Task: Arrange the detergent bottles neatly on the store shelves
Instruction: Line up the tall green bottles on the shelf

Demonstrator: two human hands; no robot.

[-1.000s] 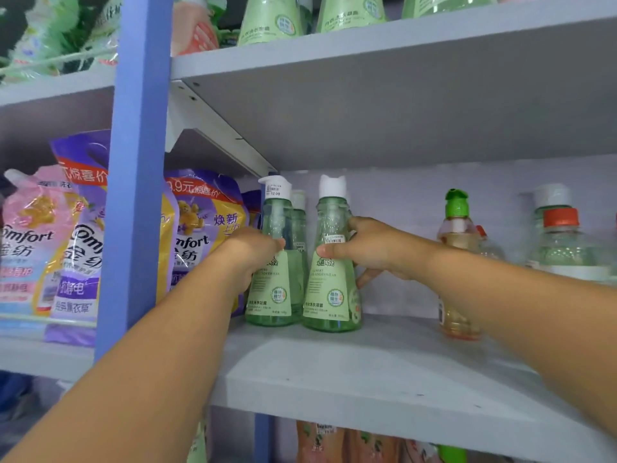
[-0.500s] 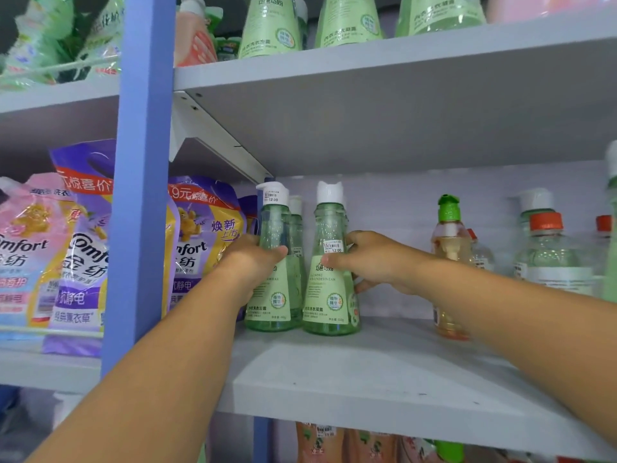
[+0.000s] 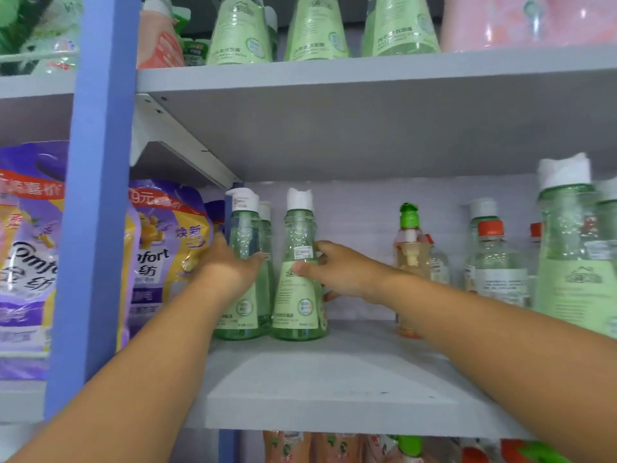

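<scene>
Gripping two upright green detergent bottles: left hand (image 3: pixel 230 267) holds the pump-top bottle (image 3: pixel 241 279), right hand (image 3: pixel 340 272) apparently clasps the cap-top bottle (image 3: pixel 298 272) at three o'clock, touching.

Bright, even light; soft focus, blur and wide-angle bending toward edges.

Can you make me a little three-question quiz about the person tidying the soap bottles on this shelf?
1. True or false: the right hand holds a green detergent bottle with a white cap.
2. What colour is the cap on the amber bottle? A) orange B) green C) white
3. What stands left of the blue shelf post?

Key:
1. True; thumb in front, fingers behind it.
2. B, green.
3. Purple Comfort softener pouches. The left hand holds the next green bottle, right of the post.
</scene>
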